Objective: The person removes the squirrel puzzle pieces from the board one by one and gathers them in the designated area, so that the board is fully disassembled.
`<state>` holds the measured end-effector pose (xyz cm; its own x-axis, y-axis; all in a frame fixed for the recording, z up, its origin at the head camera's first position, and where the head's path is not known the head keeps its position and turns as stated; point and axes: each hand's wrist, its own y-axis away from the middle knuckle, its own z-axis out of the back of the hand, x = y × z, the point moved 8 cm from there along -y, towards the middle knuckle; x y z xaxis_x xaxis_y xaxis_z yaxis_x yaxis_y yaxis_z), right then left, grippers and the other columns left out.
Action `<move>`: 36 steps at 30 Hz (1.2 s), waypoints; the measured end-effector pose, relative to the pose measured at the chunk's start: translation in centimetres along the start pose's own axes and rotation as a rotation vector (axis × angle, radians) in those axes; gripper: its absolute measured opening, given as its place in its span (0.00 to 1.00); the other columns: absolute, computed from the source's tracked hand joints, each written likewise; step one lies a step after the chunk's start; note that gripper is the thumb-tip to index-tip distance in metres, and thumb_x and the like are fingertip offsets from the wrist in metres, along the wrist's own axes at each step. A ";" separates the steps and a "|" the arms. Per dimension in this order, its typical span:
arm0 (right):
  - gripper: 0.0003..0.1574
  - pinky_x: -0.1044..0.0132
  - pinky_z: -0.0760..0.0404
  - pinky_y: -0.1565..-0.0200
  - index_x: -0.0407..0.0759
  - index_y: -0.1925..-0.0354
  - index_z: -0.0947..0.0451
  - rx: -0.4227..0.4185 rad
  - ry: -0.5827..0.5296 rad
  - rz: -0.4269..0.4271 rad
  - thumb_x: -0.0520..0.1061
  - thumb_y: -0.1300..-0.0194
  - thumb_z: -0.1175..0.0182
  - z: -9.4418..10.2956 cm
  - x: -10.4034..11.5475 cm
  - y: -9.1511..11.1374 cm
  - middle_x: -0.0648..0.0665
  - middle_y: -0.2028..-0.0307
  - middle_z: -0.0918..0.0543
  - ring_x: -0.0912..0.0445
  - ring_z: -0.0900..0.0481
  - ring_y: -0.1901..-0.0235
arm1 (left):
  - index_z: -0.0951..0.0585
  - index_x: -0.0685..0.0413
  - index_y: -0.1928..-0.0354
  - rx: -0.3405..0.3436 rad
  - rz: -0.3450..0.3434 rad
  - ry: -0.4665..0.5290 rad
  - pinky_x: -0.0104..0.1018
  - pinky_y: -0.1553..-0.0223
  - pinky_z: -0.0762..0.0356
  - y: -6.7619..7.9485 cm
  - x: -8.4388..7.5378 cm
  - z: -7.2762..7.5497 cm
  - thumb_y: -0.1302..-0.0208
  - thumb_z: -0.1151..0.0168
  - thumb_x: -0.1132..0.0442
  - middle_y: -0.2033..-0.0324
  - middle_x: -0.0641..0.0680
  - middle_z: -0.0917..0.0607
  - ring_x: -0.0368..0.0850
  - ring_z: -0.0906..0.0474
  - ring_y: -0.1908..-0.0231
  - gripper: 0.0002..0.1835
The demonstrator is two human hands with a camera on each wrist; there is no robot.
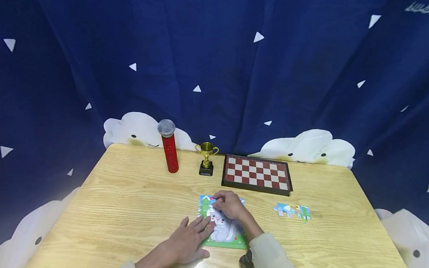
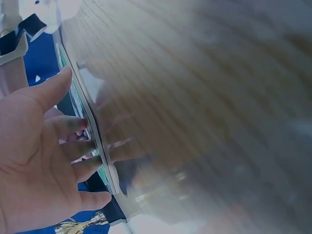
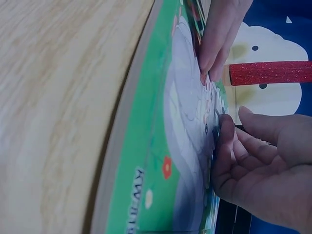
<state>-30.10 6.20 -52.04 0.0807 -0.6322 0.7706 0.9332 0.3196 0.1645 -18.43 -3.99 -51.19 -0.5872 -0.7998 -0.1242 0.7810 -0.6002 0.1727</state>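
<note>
A jigsaw puzzle (image 1: 224,234) with a grey cartoon animal on green ground lies in its tray near the front of the table. My left hand (image 1: 188,239) rests at its left side, fingers spread flat over the lower left of the picture. Over the upper part is my right hand (image 1: 229,204), its fingers (image 3: 225,139) loosely bent down to the puzzle face and its thumb standing apart. No piece shows between that thumb and the fingers. To the right lie two loose puzzle pieces, a blue-and-white one (image 1: 284,209) and a green-and-blue one (image 1: 304,212).
A red glittery microphone (image 1: 171,152) lies at the back left of the wooden table (image 1: 131,194). Beside it stands a small gold trophy cup (image 1: 207,152) on a black base. A red-and-white chessboard (image 1: 257,173) lies behind the puzzle.
</note>
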 end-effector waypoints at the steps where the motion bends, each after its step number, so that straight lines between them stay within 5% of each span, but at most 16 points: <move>1: 0.13 0.71 0.25 0.71 0.36 0.55 0.20 -0.003 -0.006 -0.005 0.39 0.40 0.38 0.0 -0.1 0.0 0.47 0.73 0.18 0.60 0.25 0.75 | 0.39 0.46 0.29 0.000 0.000 -0.002 0.59 0.36 0.37 0.0 0.0 0.0 0.39 0.49 0.35 0.28 0.52 0.40 0.51 0.42 0.29 0.40; 12: 0.05 0.71 0.30 0.73 0.39 0.63 0.20 -0.073 -0.011 -0.007 0.37 0.40 0.40 0.5 0.2 -0.4 0.48 0.74 0.22 0.60 0.29 0.76 | 0.38 0.46 0.29 -0.003 -0.002 -0.022 0.58 0.36 0.37 0.0 -0.1 0.1 0.39 0.49 0.36 0.29 0.52 0.38 0.51 0.41 0.30 0.39; 24: 0.05 0.73 0.27 0.78 0.35 0.64 0.23 -0.068 -0.119 -0.049 0.32 0.38 0.45 0.5 0.1 -0.5 0.43 0.76 0.16 0.58 0.21 0.79 | 0.37 0.46 0.30 -0.023 -0.006 -0.047 0.57 0.37 0.35 0.0 -0.2 0.2 0.39 0.49 0.36 0.29 0.52 0.37 0.51 0.39 0.30 0.39; 36: 0.03 0.72 0.27 0.77 0.36 0.64 0.23 -0.117 -0.167 -0.060 0.34 0.36 0.44 3.5 -1.0 0.7 0.44 0.76 0.17 0.54 0.19 0.76 | 0.38 0.46 0.29 -0.009 0.004 -0.040 0.57 0.37 0.36 0.0 -0.3 0.2 0.39 0.49 0.35 0.29 0.51 0.38 0.51 0.40 0.30 0.40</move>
<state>-30.74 9.52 -50.61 -0.0259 -0.5190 0.8544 0.9697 0.1947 0.1476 -18.29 -3.72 -50.93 -0.5919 -0.8016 -0.0842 0.7851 -0.5970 0.1647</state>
